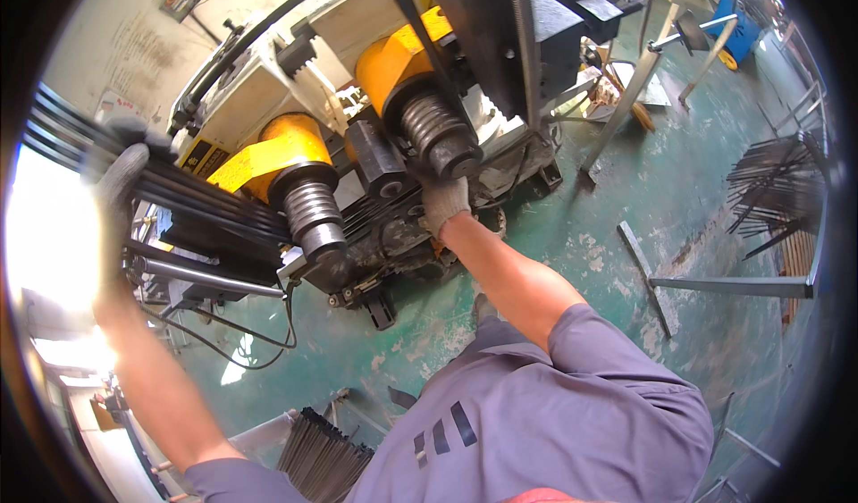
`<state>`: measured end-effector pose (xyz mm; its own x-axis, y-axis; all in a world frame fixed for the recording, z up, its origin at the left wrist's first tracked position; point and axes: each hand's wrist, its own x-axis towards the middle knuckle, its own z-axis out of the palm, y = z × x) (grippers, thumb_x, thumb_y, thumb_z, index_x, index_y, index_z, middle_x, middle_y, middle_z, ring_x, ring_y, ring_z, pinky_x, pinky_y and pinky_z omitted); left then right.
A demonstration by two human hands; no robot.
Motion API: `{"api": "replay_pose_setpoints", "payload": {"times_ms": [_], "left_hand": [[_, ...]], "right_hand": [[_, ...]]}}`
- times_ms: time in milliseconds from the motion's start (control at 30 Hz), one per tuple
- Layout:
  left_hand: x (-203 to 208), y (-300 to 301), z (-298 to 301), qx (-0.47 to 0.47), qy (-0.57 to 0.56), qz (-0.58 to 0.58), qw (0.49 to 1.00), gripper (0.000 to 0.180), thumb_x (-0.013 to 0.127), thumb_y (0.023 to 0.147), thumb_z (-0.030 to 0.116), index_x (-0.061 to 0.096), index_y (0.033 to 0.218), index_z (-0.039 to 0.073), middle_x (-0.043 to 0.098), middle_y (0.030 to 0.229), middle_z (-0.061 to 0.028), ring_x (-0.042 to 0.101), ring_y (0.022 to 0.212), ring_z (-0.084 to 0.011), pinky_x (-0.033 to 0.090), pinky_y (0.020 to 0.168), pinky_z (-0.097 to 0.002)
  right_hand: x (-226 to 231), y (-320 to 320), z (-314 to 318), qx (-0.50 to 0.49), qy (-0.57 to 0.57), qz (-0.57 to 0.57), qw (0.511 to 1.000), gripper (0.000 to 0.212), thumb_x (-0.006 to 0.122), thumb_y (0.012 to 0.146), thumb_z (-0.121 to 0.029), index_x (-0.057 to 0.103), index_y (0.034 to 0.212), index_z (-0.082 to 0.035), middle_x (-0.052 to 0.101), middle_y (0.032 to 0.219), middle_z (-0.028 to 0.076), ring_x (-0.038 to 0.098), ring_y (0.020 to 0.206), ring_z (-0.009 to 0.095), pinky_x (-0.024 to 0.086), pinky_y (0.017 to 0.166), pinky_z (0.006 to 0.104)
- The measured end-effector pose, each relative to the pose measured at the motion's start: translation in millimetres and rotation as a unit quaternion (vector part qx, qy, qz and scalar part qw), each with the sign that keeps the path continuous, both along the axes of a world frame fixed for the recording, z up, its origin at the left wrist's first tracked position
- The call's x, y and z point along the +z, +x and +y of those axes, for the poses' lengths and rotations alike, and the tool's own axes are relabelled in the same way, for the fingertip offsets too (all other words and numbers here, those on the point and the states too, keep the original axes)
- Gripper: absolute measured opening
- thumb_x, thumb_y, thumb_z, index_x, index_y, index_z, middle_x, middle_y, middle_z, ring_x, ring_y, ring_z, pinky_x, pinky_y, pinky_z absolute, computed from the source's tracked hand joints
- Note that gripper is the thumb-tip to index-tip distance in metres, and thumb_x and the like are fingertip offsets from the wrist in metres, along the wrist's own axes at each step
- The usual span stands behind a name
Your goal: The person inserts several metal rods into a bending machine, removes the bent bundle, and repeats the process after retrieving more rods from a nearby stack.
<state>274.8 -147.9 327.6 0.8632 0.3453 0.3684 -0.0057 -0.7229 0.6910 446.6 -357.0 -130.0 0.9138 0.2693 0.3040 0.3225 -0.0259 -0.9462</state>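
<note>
A bundle of long black metal bars (192,195) is gripped by a gloved left hand (121,177) where it is fed into a cream-coloured machine (268,79) with yellow roller housings (268,150). Just beside the machine's two threaded steel shafts (313,213), a gloved right hand (444,201) is pressed against the dark lower frame. Below the machine, a black cable (241,333) is trailed over the green painted floor (626,199). Well apart from the machine, to its right, more black bars (773,186) are stacked on a metal rack.
</note>
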Motion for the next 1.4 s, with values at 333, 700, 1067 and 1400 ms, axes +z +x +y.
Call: {"api": "replay_pose_setpoints", "payload": {"times_ms": [333, 700, 1067, 1400], "left_hand": [[-30, -137, -98, 0.118, -0.107, -0.082, 0.984, 0.035, 0.063, 0.098, 0.013, 0.065, 0.131, 0.0, 0.071, 0.104, -0.0112, 0.068, 0.098, -0.021, 0.053, 0.091, -0.0362], [-264, -138, -340, 0.025, -0.521, -0.076, 0.85, 0.028, 0.054, 0.087, 0.007, 0.064, 0.112, -0.002, 0.068, 0.101, -0.019, 0.067, 0.095, -0.0288, 0.054, 0.094, -0.0421], [-427, -29, -657, -0.067, -0.827, 0.255, 0.496, 0.039, 0.06, 0.085, -0.001, 0.063, 0.124, -0.005, 0.069, 0.124, -0.0272, 0.066, 0.118, -0.046, 0.049, 0.111, -0.0611], [-382, 79, -828, -0.152, -0.539, 0.263, 0.786, 0.032, 0.059, 0.093, -0.002, 0.06, 0.124, -0.007, 0.072, 0.11, -0.0212, 0.074, 0.098, -0.0324, 0.061, 0.094, -0.0454]], "right_hand": [[105, -95, -153, -0.031, 0.204, 0.293, 0.933, 0.021, 0.075, 0.097, -0.018, 0.073, 0.109, 0.0, 0.075, 0.096, 0.003, 0.066, 0.088, 0.012, 0.053, 0.083, 0.0325], [55, -126, -635, -0.489, 0.067, 0.077, 0.866, 0.019, 0.068, 0.105, -0.02, 0.068, 0.097, -0.002, 0.067, 0.08, 0.001, 0.059, 0.07, 0.013, 0.049, 0.064, 0.0326], [191, -52, -1046, -0.648, -0.305, -0.124, 0.687, 0.029, 0.07, 0.1, -0.032, 0.071, 0.117, -0.009, 0.074, 0.093, 0.022, 0.072, 0.087, 0.038, 0.054, 0.077, 0.0456], [113, 140, -1241, -0.607, -0.558, -0.042, 0.565, 0.018, 0.052, 0.103, -0.021, 0.065, 0.108, -0.01, 0.074, 0.102, 0.024, 0.071, 0.099, 0.047, 0.055, 0.086, 0.0586]]}}
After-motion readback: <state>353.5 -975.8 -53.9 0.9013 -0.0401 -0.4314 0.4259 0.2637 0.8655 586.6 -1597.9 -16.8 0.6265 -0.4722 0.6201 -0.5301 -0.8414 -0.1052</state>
